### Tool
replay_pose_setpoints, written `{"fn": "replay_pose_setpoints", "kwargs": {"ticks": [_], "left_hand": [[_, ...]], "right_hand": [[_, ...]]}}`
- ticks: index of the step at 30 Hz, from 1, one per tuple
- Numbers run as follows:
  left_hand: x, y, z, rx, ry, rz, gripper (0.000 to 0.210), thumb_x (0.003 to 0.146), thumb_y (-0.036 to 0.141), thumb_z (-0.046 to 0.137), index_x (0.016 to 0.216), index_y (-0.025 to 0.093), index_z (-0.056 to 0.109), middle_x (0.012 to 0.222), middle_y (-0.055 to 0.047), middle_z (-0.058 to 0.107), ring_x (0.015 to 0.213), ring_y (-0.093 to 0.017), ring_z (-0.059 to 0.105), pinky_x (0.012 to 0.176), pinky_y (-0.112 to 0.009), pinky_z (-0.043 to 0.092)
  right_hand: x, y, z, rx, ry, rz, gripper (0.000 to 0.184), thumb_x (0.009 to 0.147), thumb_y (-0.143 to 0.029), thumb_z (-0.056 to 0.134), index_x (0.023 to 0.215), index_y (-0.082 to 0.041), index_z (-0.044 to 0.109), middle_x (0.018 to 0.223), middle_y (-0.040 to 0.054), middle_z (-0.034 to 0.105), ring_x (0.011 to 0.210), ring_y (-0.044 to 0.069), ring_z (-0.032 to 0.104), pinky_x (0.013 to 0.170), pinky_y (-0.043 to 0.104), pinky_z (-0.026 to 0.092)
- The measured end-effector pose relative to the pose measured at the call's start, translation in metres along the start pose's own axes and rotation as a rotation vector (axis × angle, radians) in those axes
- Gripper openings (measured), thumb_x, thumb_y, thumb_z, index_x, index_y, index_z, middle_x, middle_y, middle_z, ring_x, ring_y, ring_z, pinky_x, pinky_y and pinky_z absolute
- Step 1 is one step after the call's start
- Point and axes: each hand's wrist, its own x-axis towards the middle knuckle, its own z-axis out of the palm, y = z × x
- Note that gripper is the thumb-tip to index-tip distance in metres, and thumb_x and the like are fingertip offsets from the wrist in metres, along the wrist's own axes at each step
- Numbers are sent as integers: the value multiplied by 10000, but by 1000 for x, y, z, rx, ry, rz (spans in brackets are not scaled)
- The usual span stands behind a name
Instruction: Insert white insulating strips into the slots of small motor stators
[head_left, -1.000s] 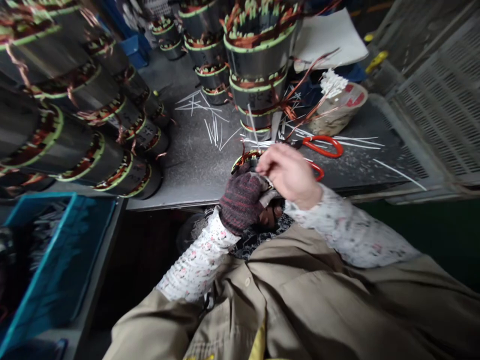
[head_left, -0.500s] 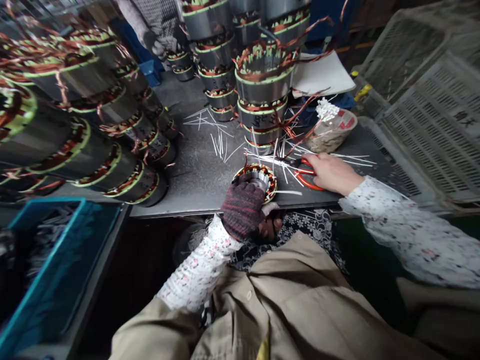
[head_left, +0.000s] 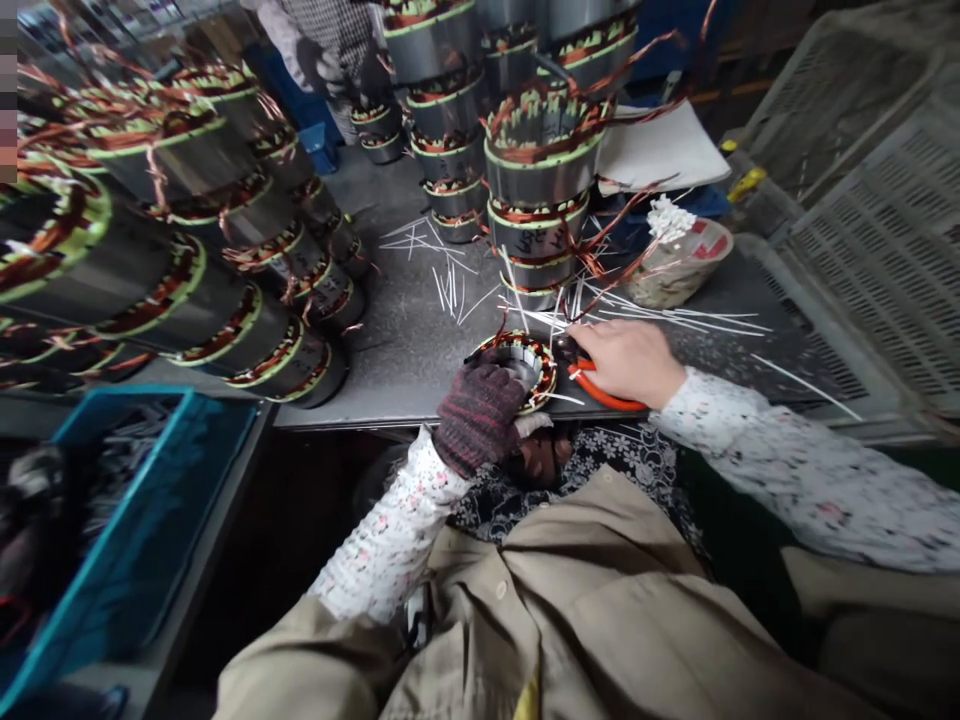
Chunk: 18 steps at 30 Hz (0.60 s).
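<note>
My left hand [head_left: 480, 415], in a dark knitted glove, is closed over the near left rim of a small motor stator [head_left: 545, 385] at the table's front edge. Copper windings, a yellow-green rim and white ties show on this ring; my fingers hide part of it. A white tie end sticks out to its right. My bare right hand [head_left: 634, 358] is wrapped round red-handled scissors [head_left: 611, 400] just right of the stator. Their dark blade end points left toward the ring, partly hidden by my fingers. Thin white strips [head_left: 697, 318] lie loose behind my right hand.
Tall stacks of stators [head_left: 536, 185] stand behind and at the left [head_left: 202, 300]. A tub with white bits [head_left: 682, 270] sits at the right, before grey plastic crates [head_left: 877, 220]. A blue bin [head_left: 172, 560] is at lower left. Across the table is another person [head_left: 330, 50].
My right hand has drawn the scissors left and nearer, up beside the stator. My left hand keeps its hold on the ring. The view has shifted slightly.
</note>
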Motion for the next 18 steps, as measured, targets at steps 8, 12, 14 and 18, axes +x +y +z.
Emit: {"fn": "replay_pose_setpoints", "kwargs": {"ticks": [8, 12, 14, 18], "left_hand": [[-3, 0, 3, -65, 20, -29, 384, 909, 484, 756, 1149, 187, 715, 1170, -94, 763, 1158, -276, 691, 1174, -501, 451], [-3, 0, 4, -97, 28, -76, 411, 878, 462, 794, 1184, 202, 706, 1258, -98, 741, 1204, -290, 677, 1192, -528, 431], [-3, 0, 5, -87, 38, -74, 430, 882, 478, 787, 1194, 193, 704, 1245, -98, 744, 1201, -292, 678, 1175, -518, 443], [-4, 2, 5, -86, 59, -59, 416, 908, 475, 757, 1183, 166, 706, 1222, -110, 745, 1197, -290, 675, 1157, -504, 454]], "right_hand": [[-25, 24, -7, 24, -36, -138, 506, 878, -389, 546, 1306, -176, 710, 1022, 137, 794, 934, 300, 695, 748, 383, 473], [-30, 24, -9, -8, -63, -95, 415, 894, -352, 519, 1222, -236, 744, 925, 110, 789, 868, 296, 679, 694, 394, 440], [-33, 22, -11, 12, -57, -104, 414, 895, -360, 521, 1229, -247, 736, 941, 101, 784, 882, 288, 667, 698, 390, 432], [-39, 12, -19, 55, -36, -252, 455, 838, -345, 589, 1255, -214, 716, 926, 119, 751, 891, 283, 635, 750, 384, 427]]}}
